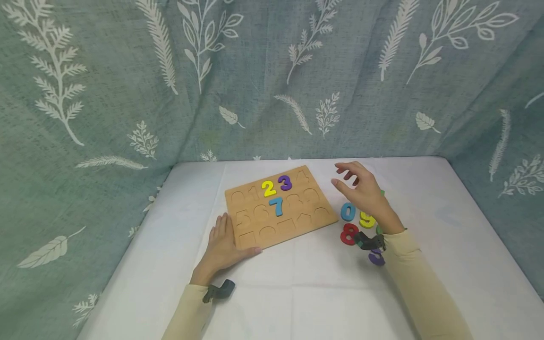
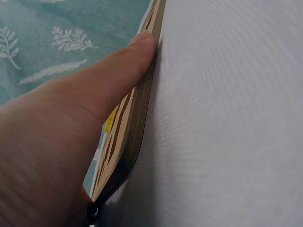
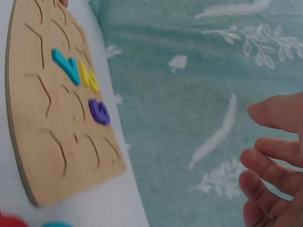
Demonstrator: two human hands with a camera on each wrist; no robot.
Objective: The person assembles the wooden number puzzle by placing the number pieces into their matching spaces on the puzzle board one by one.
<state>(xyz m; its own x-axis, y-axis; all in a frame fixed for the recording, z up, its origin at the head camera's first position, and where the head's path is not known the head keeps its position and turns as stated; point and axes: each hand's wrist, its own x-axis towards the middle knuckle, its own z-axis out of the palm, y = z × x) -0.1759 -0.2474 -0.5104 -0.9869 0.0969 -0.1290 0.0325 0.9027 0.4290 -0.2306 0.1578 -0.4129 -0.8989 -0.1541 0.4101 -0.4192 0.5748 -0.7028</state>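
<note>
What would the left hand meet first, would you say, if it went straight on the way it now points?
Most likely the wooden board: the left hand rests against its near left corner, though how much of the hand would catch it is unclear.

1. Wooden board [image 1: 272, 224]: coloured numerals, yellow 2 [image 1: 269, 189], purple 3 [image 1: 286, 182], blue 7 [image 1: 278, 208].
2. Same board, bare outlines: 1 [image 1: 252, 192], 4 [image 1: 303, 177], 5 [image 1: 242, 217], 6 [image 1: 261, 212] legible.
3. Loose on white-covered worktop [image 1: 297, 302]: blue 0 [image 1: 344, 212], red 8 [image 1: 350, 233].
4. Yellow numeral [image 1: 367, 220], purple numeral [image 1: 376, 260], also loose there: partly covered by the right arm [image 1: 425, 288]; values uncertain.
</note>
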